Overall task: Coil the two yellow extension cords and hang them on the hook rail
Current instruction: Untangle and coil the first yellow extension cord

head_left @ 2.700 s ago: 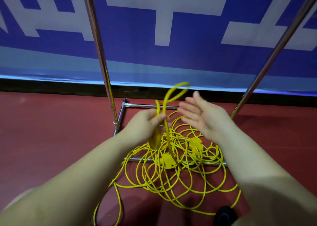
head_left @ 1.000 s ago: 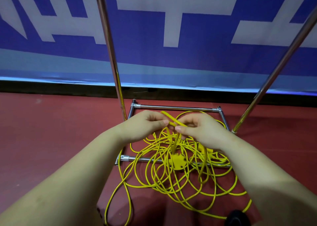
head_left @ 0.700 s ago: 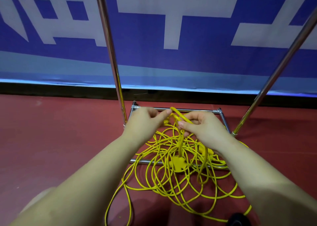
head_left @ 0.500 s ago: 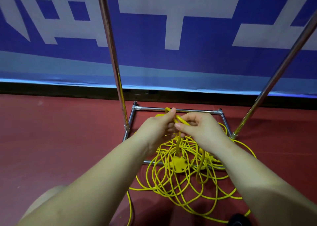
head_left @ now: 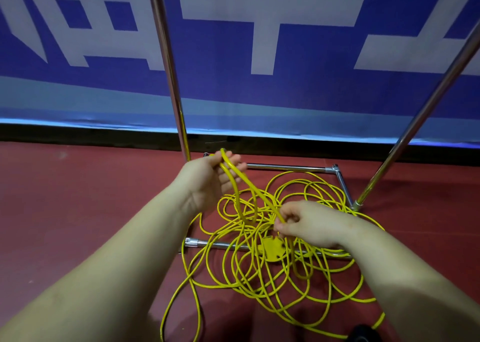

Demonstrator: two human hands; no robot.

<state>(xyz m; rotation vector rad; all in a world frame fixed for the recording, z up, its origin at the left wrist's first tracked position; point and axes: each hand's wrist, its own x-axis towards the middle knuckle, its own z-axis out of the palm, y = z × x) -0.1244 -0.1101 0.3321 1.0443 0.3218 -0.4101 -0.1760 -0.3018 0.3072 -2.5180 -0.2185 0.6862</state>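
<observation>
A tangled heap of yellow extension cord [head_left: 275, 271] lies on the red floor over the base of a chrome rack. A yellow socket block [head_left: 271, 248] sits in the middle of the heap. My left hand [head_left: 210, 178] is raised, palm up, and holds a loop of the cord [head_left: 233, 175] that hangs down in front of it. My right hand [head_left: 306, 223], lower and to the right, pinches the same strand between thumb and fingers. The hook rail itself is out of view above.
Two chrome uprights [head_left: 168, 66] [head_left: 426, 105] rise from a rectangular chrome base frame [head_left: 288, 168]. Behind stands a blue and white banner [head_left: 259, 42] above a dark skirting strip. A black object [head_left: 363, 332] shows at the bottom edge.
My hands were together pinching the cord above the heap. Now the left hand has lifted with a loop and the right hand has slid down and right along the strand.
</observation>
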